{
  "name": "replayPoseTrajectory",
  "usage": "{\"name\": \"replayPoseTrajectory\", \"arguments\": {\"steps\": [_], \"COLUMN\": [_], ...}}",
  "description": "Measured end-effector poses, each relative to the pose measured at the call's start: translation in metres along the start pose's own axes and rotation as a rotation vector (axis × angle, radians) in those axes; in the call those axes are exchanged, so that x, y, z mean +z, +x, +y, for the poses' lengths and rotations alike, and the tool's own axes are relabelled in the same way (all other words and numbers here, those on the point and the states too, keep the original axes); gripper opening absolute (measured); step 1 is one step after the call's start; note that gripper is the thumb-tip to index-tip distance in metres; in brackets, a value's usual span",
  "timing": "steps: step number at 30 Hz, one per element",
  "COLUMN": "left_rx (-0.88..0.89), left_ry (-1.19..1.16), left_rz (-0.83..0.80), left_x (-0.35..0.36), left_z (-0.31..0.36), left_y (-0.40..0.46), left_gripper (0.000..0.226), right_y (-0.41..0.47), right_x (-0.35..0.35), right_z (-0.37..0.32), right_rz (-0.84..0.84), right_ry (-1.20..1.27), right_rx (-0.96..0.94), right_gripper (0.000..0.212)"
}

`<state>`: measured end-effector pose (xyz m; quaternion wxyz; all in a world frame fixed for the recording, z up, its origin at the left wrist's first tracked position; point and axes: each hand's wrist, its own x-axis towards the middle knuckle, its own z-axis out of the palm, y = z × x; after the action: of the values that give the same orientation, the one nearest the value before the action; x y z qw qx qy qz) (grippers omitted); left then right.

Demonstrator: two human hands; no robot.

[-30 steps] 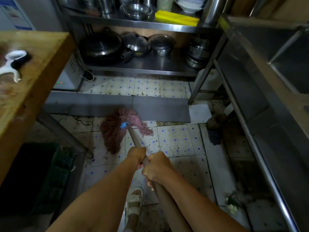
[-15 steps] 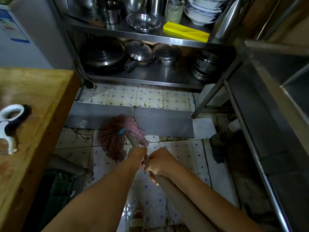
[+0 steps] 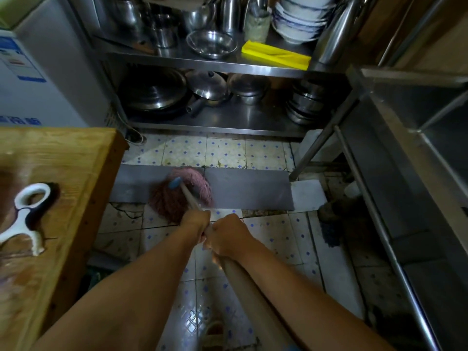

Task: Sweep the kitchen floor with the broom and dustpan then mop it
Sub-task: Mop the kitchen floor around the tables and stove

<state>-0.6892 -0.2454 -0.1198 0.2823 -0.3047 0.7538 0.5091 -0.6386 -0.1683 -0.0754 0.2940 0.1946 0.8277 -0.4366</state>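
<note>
While gripping mop handle, hands touch.

The mop head is lying on the floor, overlapping the metal strip before the shelf rack. Both hands are gripping the handle, left hand ahead of right hand. A wooden table is standing left, a peeler lying on it. A steel counter is standing right.

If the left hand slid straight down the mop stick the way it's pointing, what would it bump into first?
Most likely the blue collar at the top of the pink mop head. The left hand grips the stick just above it, and the bare stick between them looks free. Past that is the grey strip.
</note>
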Motion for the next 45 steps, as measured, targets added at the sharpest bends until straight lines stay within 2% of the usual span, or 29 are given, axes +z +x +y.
{"name": "replayPoseTrajectory", "arguments": {"steps": [2, 6, 9, 12, 15, 21, 27, 30, 35, 37, 40, 42, 45], "left_rx": [0.008, -0.045, -0.084, -0.08, -0.063, -0.04, 0.053, 0.086, 0.15, 0.165, 0.208, 0.235, 0.273], "left_ry": [0.003, 0.019, 0.074, 0.08, 0.053, 0.096, 0.18, 0.216, 0.331, 0.365, 0.428, 0.449, 0.505], "left_rz": [0.031, 0.025, -0.001, -0.012, -0.031, -0.103, -0.202, -0.262, -0.369, -0.384, -0.41, -0.4, -0.375], "left_x": [-0.004, 0.001, 0.016, 0.038, 0.056, 0.114, 0.19, 0.225, 0.278, 0.289, 0.291, 0.287, 0.277], "left_z": [-0.007, -0.024, -0.034, -0.036, -0.03, -0.025, -0.021, -0.023, -0.029, -0.029, -0.021, -0.009, 0.014], "left_y": [0.014, 0.035, 0.045, 0.047, 0.05, 0.039, 0.003, -0.015, -0.039, -0.036, -0.026, -0.013, 0.009], "left_gripper": [0.032, 0.036, 0.024, 0.038, 0.035, 0.027, 0.015, 0.022, 0.017, 0.023, 0.023, 0.022, 0.032], "right_y": [0.007, 0.03, 0.045, 0.051, 0.06, 0.045, 0.015, -0.004, -0.027, -0.028, -0.018, -0.005, 0.019], "right_x": [0.016, 0.041, 0.045, 0.038, 0.024, -0.023, -0.075, -0.095, -0.119, -0.126, -0.133, -0.134, -0.135], "right_z": [0.007, 0.026, 0.044, 0.061, 0.076, 0.113, 0.162, 0.187, 0.228, 0.234, 0.232, 0.22, 0.196], "right_rz": [0.003, -0.068, -0.077, -0.048, -0.026, 0.028, 0.113, 0.163, 0.29, 0.32, 0.31, 0.289, 0.287], "right_ry": [0.1, 0.262, 0.346, 0.406, 0.459, 0.517, 0.671, 0.671, 0.582, 0.565, 0.614, 0.58, 0.554], "right_rx": [-0.006, 0.073, 0.158, 0.197, 0.203, 0.266, 0.366, 0.368, 0.354, 0.353, 0.342, 0.337, 0.31], "right_gripper": [0.036, 0.031, 0.038, 0.048, 0.057, 0.051, 0.028, 0.025, 0.022, 0.023, 0.017, 0.018, 0.024]}}
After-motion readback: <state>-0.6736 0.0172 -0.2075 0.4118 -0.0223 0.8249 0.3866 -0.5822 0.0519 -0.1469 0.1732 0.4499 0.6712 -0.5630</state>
